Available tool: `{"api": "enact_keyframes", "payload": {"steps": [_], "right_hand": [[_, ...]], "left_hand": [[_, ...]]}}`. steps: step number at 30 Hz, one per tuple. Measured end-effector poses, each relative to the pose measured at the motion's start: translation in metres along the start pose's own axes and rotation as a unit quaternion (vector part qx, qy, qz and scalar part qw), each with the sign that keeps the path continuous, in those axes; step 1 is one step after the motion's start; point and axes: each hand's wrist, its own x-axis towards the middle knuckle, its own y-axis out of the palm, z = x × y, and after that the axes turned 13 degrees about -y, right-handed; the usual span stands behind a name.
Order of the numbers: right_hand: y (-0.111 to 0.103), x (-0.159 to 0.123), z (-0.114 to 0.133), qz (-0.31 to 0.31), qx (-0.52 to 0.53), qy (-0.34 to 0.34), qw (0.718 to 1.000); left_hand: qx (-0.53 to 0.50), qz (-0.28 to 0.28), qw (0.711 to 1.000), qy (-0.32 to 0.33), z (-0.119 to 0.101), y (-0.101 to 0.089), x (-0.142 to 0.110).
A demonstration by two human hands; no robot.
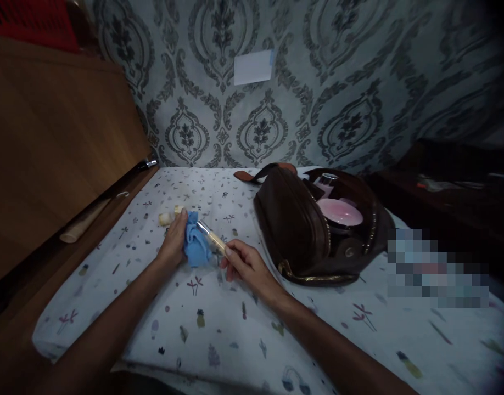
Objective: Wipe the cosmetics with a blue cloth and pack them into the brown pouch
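The right hand (244, 264) grips a tube (214, 239) near its lower end, thumb on top and the fingers curled below. The rest of the tube runs past the fingertips, up and left, so that its tip comes just beside or against a cloth (197, 249) at the left hand (175, 236); which of the two cannot be told.

The tube is slim and straight, pale yellow along the body with a shiny silver end. The cloth is bright blue, bunched into loose folds.

The left hand stands on edge, back outward and fingers pointing away, with the cloth along its palm side; how firmly those fingers close cannot be told. Both forearms reach in from the bottom corners over a patterned sheet (213, 323). Two small yellowish pieces (166, 219) lie just beyond the left hand, and a brown bag (287, 219) sits open to the right.
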Motion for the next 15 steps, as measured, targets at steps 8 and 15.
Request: {"api": "enact_keyframes", "payload": {"steps": [8,15], "right_hand": [[0.002,-0.003,-0.004,0.008,-0.096,-0.05,0.994],[0.002,0.0,-0.012,0.042,0.179,0.101,0.978]], "left_hand": [[-0.189,0.192,0.949,-0.165,-0.002,0.023,-0.027],[-0.173,0.177,0.955,-0.163,-0.007,0.02,-0.026]]}}
